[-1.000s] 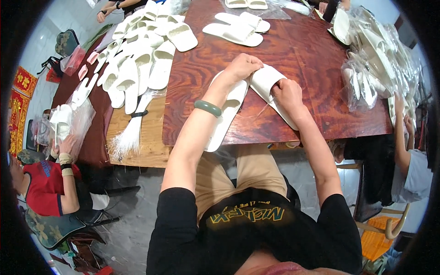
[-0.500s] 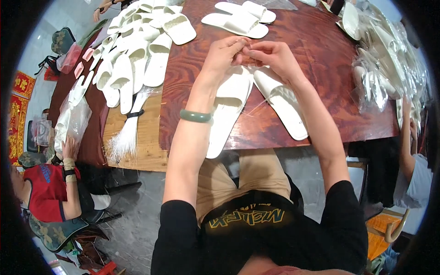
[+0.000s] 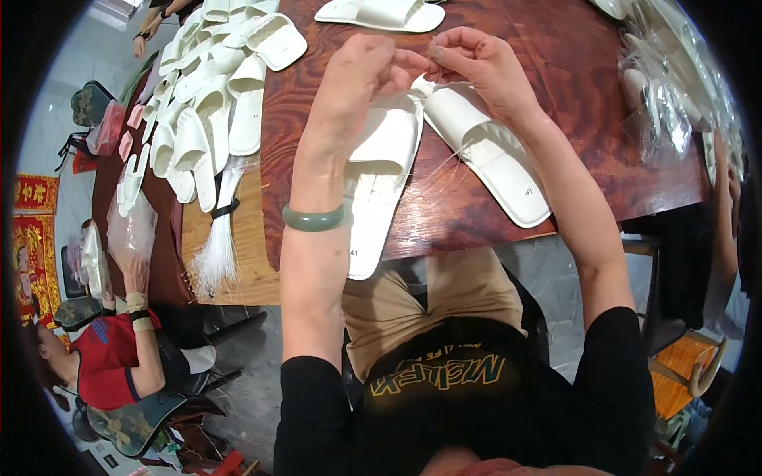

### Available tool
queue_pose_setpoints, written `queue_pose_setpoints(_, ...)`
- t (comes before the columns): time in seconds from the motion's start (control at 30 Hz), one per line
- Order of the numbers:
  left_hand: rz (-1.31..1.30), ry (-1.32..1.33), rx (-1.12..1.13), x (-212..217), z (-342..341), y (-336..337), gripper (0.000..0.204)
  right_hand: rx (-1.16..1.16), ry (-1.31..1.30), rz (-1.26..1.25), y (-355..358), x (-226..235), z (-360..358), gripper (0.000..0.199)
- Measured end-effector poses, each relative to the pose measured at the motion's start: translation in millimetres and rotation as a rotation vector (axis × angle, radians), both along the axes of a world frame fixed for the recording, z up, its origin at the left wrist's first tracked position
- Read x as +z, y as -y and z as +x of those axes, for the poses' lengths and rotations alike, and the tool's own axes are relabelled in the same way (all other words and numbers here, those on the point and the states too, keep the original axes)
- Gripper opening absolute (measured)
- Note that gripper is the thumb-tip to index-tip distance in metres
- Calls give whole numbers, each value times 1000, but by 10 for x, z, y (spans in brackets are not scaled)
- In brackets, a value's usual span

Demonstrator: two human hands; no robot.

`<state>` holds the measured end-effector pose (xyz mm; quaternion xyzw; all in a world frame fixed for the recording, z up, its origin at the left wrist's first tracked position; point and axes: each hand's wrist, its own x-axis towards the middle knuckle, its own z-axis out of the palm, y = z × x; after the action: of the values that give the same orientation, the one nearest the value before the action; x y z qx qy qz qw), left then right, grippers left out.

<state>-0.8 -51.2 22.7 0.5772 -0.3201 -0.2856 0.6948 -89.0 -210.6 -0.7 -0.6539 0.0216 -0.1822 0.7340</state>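
A pair of white open-toed slippers lies toe to toe in front of me: the left slipper (image 3: 373, 198) and the right slipper (image 3: 500, 166), heels toward me. Just above their meeting toes, my left hand (image 3: 369, 67) and my right hand (image 3: 484, 71) come together, fingertips pinched close. Whatever sits between the fingertips is too fine to make out. Thin pale strands (image 3: 446, 173) stick out between the slippers. A green bangle (image 3: 313, 218) circles my left forearm. On the left, a bundle of white plastic strands (image 3: 214, 246) is bound with a black tie.
Many white slippers (image 3: 210, 103) are heaped at the left on the wooden table (image 3: 587, 119). Another slipper (image 3: 389, 14) lies beyond my hands. Plastic-wrapped slippers (image 3: 667, 87) pile up at right. A person in red (image 3: 111, 357) handles a clear bag at left; another person's arm (image 3: 724, 190) shows at right.
My view has shifted, and both hands are now slightly farther from me with fingertips still close together. At left, the seated person's hand and the bag have moved.
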Motion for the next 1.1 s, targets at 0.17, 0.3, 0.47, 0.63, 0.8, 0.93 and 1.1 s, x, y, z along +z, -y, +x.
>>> queue_pose_setpoints(0.17,174,136,34,-4,-15,-16,31,-15,11,-54,-29,-7,-23,19)
queue_pose_setpoints(0.3,56,-169,-36,-11,97,-117,34,49,36,-88,28,-70,-11,24)
queue_pose_setpoints(0.47,-13,-175,-137,2,108,-147,35,122,50,-29,33,-132,21,21)
queue_pose_setpoints(0.63,29,-114,-148,-13,43,-106,31,130,0,-61,55,-92,11,17)
queue_pose_setpoints(0.8,136,-33,6,-14,37,-98,17,-71,73,-150,-15,-34,-29,17)
queue_pose_setpoints(0.93,212,12,37,-7,55,-86,20,-41,71,-156,-12,-75,-7,18)
queue_pose_setpoints(1.1,102,-45,-129,-70,71,-79,26,-18,115,-190,-18,-102,11,16)
